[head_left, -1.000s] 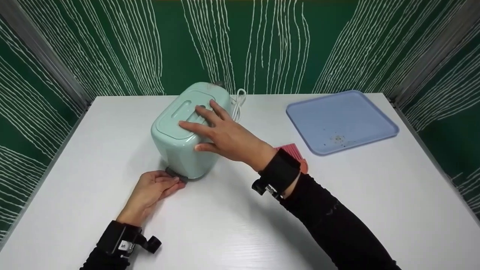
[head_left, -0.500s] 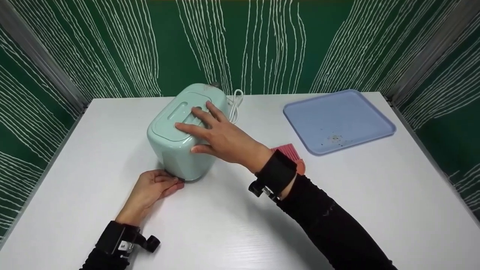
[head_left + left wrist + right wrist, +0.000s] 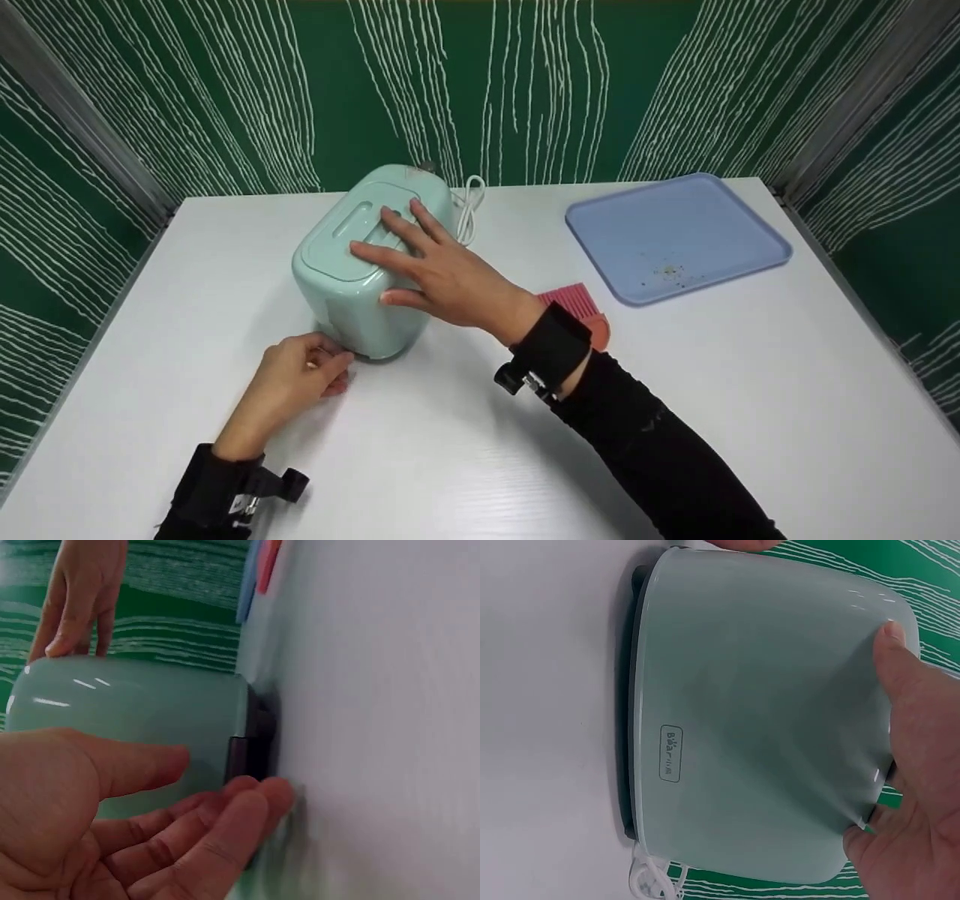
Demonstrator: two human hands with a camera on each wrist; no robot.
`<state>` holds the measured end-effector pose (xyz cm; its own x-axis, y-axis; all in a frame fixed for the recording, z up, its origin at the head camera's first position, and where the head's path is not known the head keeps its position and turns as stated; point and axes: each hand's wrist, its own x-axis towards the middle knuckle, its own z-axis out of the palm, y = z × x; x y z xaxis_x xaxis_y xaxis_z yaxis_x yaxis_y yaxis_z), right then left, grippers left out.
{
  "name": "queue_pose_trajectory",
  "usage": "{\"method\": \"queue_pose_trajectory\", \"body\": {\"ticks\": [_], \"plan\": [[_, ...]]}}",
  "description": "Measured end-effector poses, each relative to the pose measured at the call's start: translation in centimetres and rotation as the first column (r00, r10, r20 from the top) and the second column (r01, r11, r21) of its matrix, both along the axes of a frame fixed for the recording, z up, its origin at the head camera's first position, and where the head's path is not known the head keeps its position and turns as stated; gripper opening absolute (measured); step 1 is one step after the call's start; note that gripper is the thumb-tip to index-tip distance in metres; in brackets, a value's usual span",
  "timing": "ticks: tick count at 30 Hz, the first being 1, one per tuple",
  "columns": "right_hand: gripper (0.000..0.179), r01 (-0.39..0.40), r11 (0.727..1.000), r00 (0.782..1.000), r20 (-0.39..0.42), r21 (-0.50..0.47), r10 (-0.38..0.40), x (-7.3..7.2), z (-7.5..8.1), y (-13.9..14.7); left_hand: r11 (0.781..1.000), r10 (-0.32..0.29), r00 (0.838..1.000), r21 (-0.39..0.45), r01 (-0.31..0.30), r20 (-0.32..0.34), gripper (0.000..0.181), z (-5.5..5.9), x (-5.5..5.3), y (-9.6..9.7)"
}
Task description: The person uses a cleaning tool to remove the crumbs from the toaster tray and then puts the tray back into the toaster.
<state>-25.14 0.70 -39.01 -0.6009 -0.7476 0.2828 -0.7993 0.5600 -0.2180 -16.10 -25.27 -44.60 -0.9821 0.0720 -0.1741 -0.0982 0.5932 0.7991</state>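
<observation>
A mint-green toaster point(image 3: 367, 307) stands at the left of the white table, its long top slots facing up. My right hand point(image 3: 450, 274) lies over its top with spread fingers, the thumb against the near side. My left hand point(image 3: 296, 379) is low at the toaster's near end. In the left wrist view, its fingertips point(image 3: 274, 799) are right at the dark piece point(image 3: 238, 757) along the toaster's bottom edge, while the thumb stands apart from the fingers. Nothing shows between that thumb and the fingers. The right wrist view shows the toaster's side with a small printed label point(image 3: 670, 753).
A white coiled cord point(image 3: 468, 210) lies behind the toaster. At the back right is a blue tray point(image 3: 697, 225) with crumbs on it. A pink-red brush point(image 3: 574, 300) with an orange end lies partly behind the right wrist. Green walls with white streaks enclose the table.
A dark grey tab that stuck out at the toaster's near bottom end has gone in under it. My left hand has then drawn back slightly to the left. The right hand stays on top.
</observation>
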Motion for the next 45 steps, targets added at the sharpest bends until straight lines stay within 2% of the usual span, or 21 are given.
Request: {"method": "queue_pose_trajectory", "body": {"ticks": [2, 4, 7, 9, 11, 15, 17, 19, 22, 24, 26, 28, 31, 35, 38, 42, 45], "plan": [[0.066, 0.007, 1.0, 1.0, 0.015, -0.004, -0.007, 0.0, 0.0, 0.2, 0.993, -0.037, 0.996, -0.114, 0.028, -0.077, 0.016, 0.9, 0.2, -0.1], [0.069, 0.014, 1.0, 0.999, 0.038, -0.004, -0.014, 0.1, 0.1, 0.5, 0.982, -0.052, 0.988, -0.188, 0.025, -0.143, 0.016, 1.8, 0.5, -0.1], [0.073, 0.025, 1.0, 0.997, 0.068, 0.004, -0.025, 0.4, 0.3, 1.0, 0.966, -0.049, 0.969, -0.26, -0.016, -0.242, 0.017, 3.2, 1.1, 0.0], [0.075, 0.031, 0.999, 0.996, 0.08, 0.009, -0.031, 0.7, 0.6, 1.6, 0.961, -0.032, 0.951, -0.27, -0.055, -0.308, 0.016, 4.0, 1.4, 0.3], [0.075, 0.031, 0.999, 0.995, 0.094, 0.009, -0.032, 1.1, 1.1, 2.2, 0.956, -0.021, 0.921, -0.278, -0.096, -0.388, 0.017, 4.8, 1.8, 0.8], [0.073, 0.035, 0.999, 0.992, 0.122, -0.009, -0.034, 2.1, 2.1, 3.9, 0.946, -0.013, 0.836, -0.277, -0.167, -0.548, 0.022, 6.1, 2.5, 1.8], [0.073, 0.041, 0.999, 0.992, 0.118, -0.022, -0.038, 2.7, 2.5, 4.7, 0.944, -0.011, 0.796, -0.269, -0.191, -0.605, 0.027, 6.6, 2.8, 2.3], [0.073, 0.059, 0.998, 0.992, 0.109, -0.029, -0.056, 3.3, 2.8, 5.6, 0.946, -0.011, 0.763, -0.255, -0.202, -0.646, 0.033, 7.0, 2.9, 2.7], [0.073, 0.1, 0.994, 0.99, 0.1, -0.04, -0.095, 4.1, 2.9, 6.9, 0.951, -0.022, 0.73, -0.24, -0.196, -0.683, 0.041, 7.2, 3.0, 3.1], [0.072, 0.131, 0.99, 0.987, 0.099, -0.045, -0.126, 4.5, 2.9, 7.8, 0.954, -0.034, 0.72, -0.237, -0.183, -0.693, 0.045, 7.3, 2.8, 3.4], [0.072, 0.16, 0.986, 0.983, 0.102, -0.049, -0.154, 4.8, 2.8, 8.8, 0.955, -0.047, 0.723, -0.242, -0.169, -0.69, 0.049, 7.5, 2.6, 3.6], [0.072, 0.188, 0.981, 0.977, 0.114, -0.051, -0.181, 5.1, 2.8, 9.7, 0.952, -0.064, 0.734, -0.262, -0.158, -0.676, 0.053, 7.7, 2.4, 3.7], [0.074, 0.25, 0.967, 0.955, 0.178, -0.044, -0.239, 5.5, 2.8, 11.2, 0.941, -0.092, 0.764, -0.306, -0.144, -0.639, 0.059, 8.1, 2.1, 3.8], [0.077, 0.336, 0.941, 0.909, 0.273, -0.035, -0.314, 6.3, 2.7, 12.9, 0.922, -0.12, 0.815, -0.367, -0.12, -0.567, 0.065, 8.6, 1.8, 3.9], [0.076, 0.379, 0.925, 0.883, 0.311, -0.031, -0.351, 6.8, 2.7, 14.1, 0.916, -0.129, 0.846, -0.389, -0.099, -0.517, 0.068, 9.0, 1.6, 4.2], [0.076, 0.407, 0.914, 0.863, 0.333, -0.013, -0.379, 7.6, 2.9, 15.3, 0.913, -0.144, 0.875, -0.403, -0.063, -0.462, 0.07, 9.5, 1.4, 4.6], [0.077, 0.419, 0.908, 0.852, 0.35, -0.009, -0.389, 8.0, 3.1, 16.1, 0.907, -0.16, 0.889, -0.419, -0.039, -0.429, 0.071, 9.8, 1.3, 4.9]]}}
